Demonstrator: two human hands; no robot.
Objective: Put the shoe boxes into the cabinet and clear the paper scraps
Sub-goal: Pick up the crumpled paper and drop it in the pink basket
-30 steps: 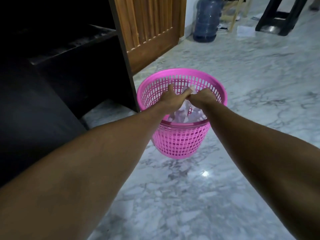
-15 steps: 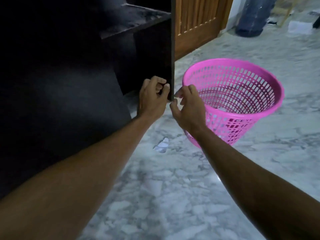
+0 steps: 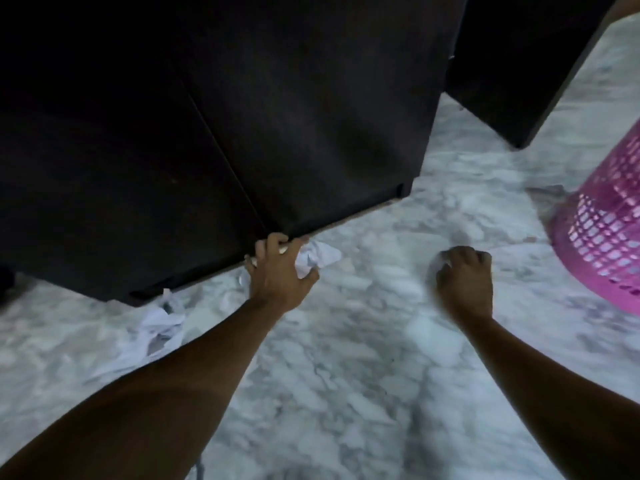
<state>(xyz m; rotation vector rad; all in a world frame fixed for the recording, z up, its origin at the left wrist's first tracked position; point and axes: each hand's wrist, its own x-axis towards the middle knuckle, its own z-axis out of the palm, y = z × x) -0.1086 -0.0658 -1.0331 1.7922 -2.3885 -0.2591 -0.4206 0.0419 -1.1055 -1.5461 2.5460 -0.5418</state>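
Both bare arms reach down toward a grey-and-white veined marble floor in front of a tall, dark, almost black wooden cabinet whose closed door fills the upper left of the view. The left hand is at the foot of that cabinet, its fingers curled around a crumpled white paper scrap; the wad sticks out to the right of the thumb and lies on or just above the floor, touching the bottom edge of the cabinet door or very nearly so. The right hand is lower on the open floor, well apart from the left, with its fingers folded into a loose fist; a pale smear shows at its left edge, but motion blur makes it impossible to tell whether the hand is holding paper or is simply closed. A second, larger bunch of crumpled white paper lies on the floor just beside the left forearm, near the cabinet's lower left corner. At the right edge stands a pink plastic lattice waste basket, only partly in frame, resting on the marble and well to the right of the right hand. No shoe boxes are in view.
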